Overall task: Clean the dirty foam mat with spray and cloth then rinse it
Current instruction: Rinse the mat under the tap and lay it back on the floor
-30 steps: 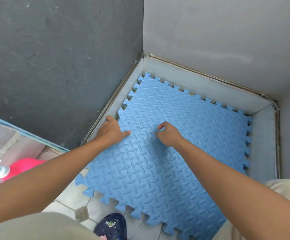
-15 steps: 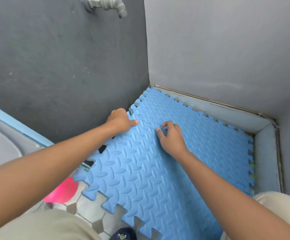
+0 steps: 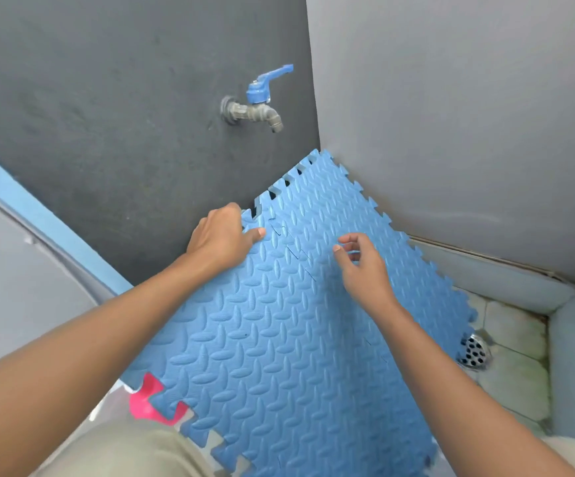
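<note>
Foam mat (image 3: 279, 339) tilts under our tap (image 3: 255, 111): left hand (image 3: 220, 239) clamps its edge, right hand (image 3: 361, 266) hovers open and empty, so we should brace it steady.

Soft, even daylight fills the corner, with no glare and only faint shadows under the forearms. Wide-angle distortion bends the wall edges. The right hand (image 3: 365, 266) looks slightly motion-blurred; the tap (image 3: 255, 110) stays sharp.

Light-blue foam mat (image 3: 279, 339) in raised diamond-plate pattern (bright blue tap handle (image 3: 265, 84)), perhaps pink tub (image 3: 148, 404) beneath
</note>
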